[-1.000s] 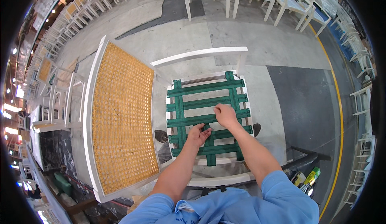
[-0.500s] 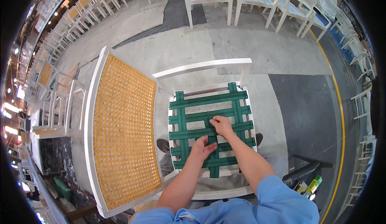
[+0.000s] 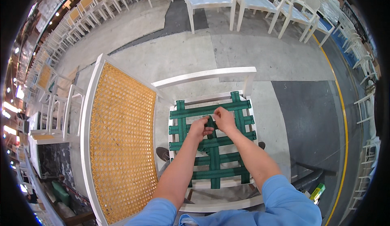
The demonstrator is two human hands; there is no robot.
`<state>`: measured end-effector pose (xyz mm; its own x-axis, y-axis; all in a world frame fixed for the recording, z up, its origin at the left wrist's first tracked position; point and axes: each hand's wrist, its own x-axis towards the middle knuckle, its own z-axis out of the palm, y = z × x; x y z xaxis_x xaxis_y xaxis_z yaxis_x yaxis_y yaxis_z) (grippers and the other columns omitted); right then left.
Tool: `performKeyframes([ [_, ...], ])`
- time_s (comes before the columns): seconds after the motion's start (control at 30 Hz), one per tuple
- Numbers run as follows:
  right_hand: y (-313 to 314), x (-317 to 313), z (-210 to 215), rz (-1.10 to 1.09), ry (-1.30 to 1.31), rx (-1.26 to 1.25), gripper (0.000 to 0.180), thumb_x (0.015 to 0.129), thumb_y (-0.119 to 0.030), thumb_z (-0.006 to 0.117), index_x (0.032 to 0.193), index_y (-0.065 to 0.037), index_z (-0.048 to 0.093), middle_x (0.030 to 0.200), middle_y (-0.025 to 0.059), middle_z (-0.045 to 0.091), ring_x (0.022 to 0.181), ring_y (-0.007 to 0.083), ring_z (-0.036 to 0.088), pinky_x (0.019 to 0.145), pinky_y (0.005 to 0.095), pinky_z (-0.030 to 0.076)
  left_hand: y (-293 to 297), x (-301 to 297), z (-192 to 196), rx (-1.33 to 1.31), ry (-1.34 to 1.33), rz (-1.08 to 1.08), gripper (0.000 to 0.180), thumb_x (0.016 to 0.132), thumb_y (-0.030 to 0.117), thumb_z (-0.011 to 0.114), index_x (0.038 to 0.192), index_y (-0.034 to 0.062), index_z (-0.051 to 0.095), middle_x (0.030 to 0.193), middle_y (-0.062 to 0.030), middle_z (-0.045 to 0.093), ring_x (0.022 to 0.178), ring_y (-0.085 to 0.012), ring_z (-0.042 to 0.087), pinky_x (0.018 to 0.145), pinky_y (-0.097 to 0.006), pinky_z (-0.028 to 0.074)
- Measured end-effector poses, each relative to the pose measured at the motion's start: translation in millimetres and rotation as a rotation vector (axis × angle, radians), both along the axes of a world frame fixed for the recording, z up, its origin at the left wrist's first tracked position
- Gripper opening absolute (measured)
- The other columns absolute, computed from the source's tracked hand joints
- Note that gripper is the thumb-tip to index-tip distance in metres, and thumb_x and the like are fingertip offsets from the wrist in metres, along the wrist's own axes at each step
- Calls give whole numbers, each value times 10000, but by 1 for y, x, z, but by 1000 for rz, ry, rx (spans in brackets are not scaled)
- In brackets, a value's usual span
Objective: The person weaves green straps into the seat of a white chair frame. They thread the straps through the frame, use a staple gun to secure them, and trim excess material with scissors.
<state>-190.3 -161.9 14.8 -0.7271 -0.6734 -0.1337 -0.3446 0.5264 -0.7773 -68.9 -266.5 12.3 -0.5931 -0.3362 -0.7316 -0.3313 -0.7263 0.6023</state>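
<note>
A white-framed armchair [image 3: 205, 75] stands before me with green webbing straps [image 3: 229, 173] woven across its open seat. The middle strap [image 3: 210, 123] runs up from the front rail, and its upper part is raised between my hands. My left hand [image 3: 199, 128] has its fingers closed round that raised part from the left. On the right, my right hand [image 3: 224, 120] pinches near its upper end, just below the far cross strap [image 3: 191, 113]. The strap's tip is partly hidden by my fingers. A cane-woven backrest [image 3: 124, 145] rises to the left of the seat.
White armchairs [image 3: 209, 1] with pale seats line the far side. Rows of cane-backed chairs [image 3: 75, 19] stand at the far left, nearer ones on a platform [image 3: 35, 155]. A green-and-yellow box [image 3: 317, 192] lies low right. A yellow line [image 3: 343, 116] crosses the floor.
Both hands have moved farther up the seat, away from me, and come closer together. The middle strap's upper part is now lifted between them. The view has shifted slightly.
</note>
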Motion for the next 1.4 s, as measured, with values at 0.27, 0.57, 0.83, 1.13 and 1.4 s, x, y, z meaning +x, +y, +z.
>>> performKeyframes([
  [0.27,-40,-63,-8,256,162,447,359,1027,-356,551,1115,-65,742,1174,172,739,1172,358,670,1090,564,395,-20,-38,-40,487,165,447,126,999,201,622,963,81,611,933,-72,617,804,-248,646,676,-390,567],
  [0.57,-68,-53,-18,197,-41,369,236,965,-391,640,1064,-227,777,1149,20,770,1149,239,692,1088,589,360,-23,-22,-35,442,166,541,179,995,227,629,979,49,620,964,-80,641,814,-278,667,693,-430,570],
  [0.83,-54,-69,-33,-71,-79,66,194,927,-351,716,1017,-198,794,978,7,790,965,221,738,915,409,509,-5,-32,0,-490,-92,142,413,1023,155,587,1408,4,573,1087,-136,716,685,-197,714,552,-318,574],
  [1.13,-51,-61,-33,-39,-22,7,214,932,-284,725,1065,-126,778,938,69,780,887,223,736,833,366,552,-56,-65,-11,-372,-78,-60,361,1044,250,626,1325,23,613,903,-95,707,612,-183,685,528,-315,580],
  [1.4,-39,-61,-37,12,-98,-131,218,874,-223,776,1084,-169,752,923,33,769,913,209,714,992,424,444,-68,-74,-13,-256,-151,-105,248,1030,245,637,1150,29,632,839,-69,677,611,-194,691,523,-333,585],
])
